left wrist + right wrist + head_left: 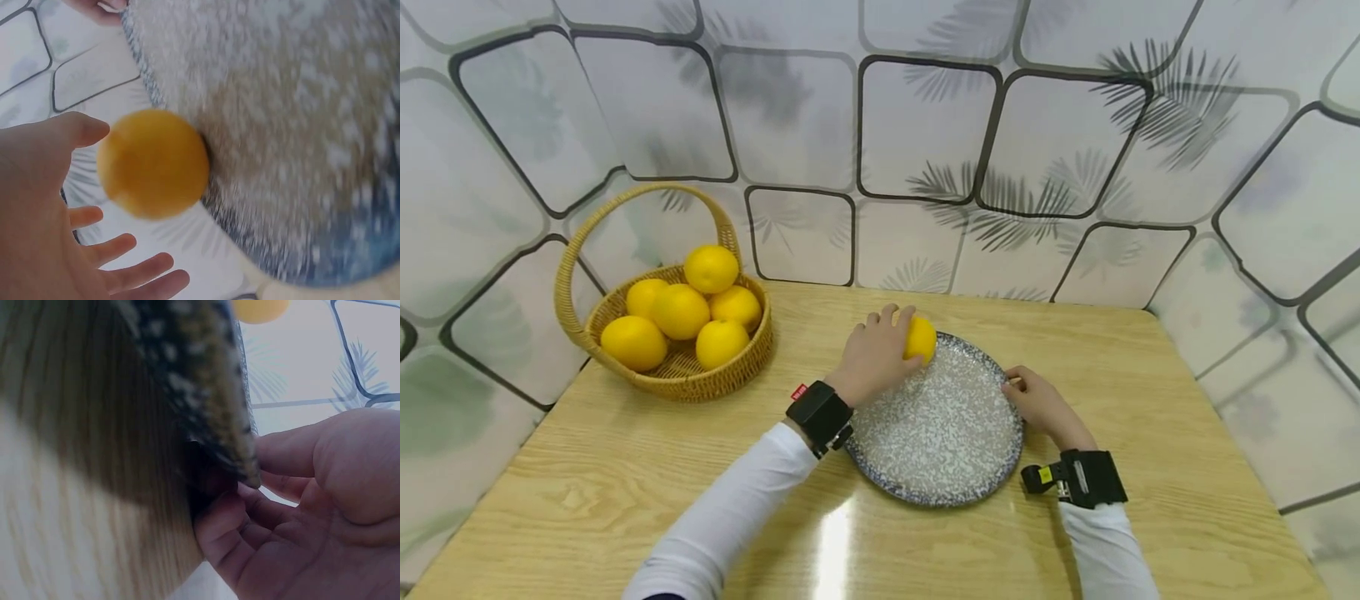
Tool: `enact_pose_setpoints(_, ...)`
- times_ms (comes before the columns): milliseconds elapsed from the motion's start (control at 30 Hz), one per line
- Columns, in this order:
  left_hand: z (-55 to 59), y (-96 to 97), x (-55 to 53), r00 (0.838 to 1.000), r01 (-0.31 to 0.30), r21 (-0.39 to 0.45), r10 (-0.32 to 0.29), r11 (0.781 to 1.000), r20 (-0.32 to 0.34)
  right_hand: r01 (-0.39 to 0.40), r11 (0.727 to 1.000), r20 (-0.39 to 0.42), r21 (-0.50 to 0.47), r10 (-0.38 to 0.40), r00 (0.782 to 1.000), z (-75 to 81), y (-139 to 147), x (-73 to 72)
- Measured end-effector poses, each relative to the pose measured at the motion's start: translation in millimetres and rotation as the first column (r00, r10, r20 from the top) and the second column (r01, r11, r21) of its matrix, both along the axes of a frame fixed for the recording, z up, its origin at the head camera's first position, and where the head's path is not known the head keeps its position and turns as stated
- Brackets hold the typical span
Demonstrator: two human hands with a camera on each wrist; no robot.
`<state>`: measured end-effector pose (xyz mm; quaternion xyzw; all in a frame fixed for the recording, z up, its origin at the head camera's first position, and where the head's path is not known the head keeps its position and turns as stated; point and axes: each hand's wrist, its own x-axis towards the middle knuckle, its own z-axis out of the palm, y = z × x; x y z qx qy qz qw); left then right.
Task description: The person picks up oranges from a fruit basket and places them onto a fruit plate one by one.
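The left hand (874, 354) rests over a round, smooth yellow-orange fruit (921, 339) at the far rim of the round speckled grey plate with a dark blue edge (940, 433). The wrist view shows its fingers spread wide, not gripping. The right hand (1041, 402) curls its fingertips under the plate's rim. A woven straw basket with a hoop handle (625, 367) holds five more fruits on the shiny wooden table (1150, 400).

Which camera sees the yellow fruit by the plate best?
The left wrist view: the yellow fruit fills the middle, at the plate rim beside the left hand. The head view shows it small, half hidden by fingers. The right wrist view catches only its bottom edge.
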<state>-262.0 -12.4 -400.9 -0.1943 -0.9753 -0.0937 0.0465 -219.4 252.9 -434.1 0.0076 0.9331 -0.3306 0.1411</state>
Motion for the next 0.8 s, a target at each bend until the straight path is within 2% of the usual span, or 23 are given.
enact_pose_setpoints(167,13.4,-16.0,-2.1,0.999,-0.039,-0.015,0.039,0.999,-0.006,0.009,1.000,0.013,-0.024,-0.009,1.000,0.4,1,-0.2)
enact_pose_setpoints(333,30.8,-39.1,-3.3,0.996,-0.068,-0.006,0.068,0.998,-0.052,0.003,0.999,0.001,-0.041,-0.003,1.000,-0.4,3,-0.3)
enact_pose_setpoints(533,44.4,-72.0,-11.7,0.991,-0.118,0.015,0.119,0.993,-0.063,0.006,0.999,-0.003,-0.042,-0.006,1.000,0.9,4,0.5)
enact_pose_setpoints(600,49.9,-83.3,-14.2,0.989,-0.136,-0.010,0.135,0.991,-0.065,0.008,0.999,-0.004,-0.040,-0.008,1.000,1.4,3,0.4)
enact_pose_setpoints(800,64.8,-118.0,-22.6,0.973,-0.201,-0.114,0.186,0.973,-0.135,0.007,0.999,0.012,-0.041,-0.007,1.000,1.3,3,-0.1)
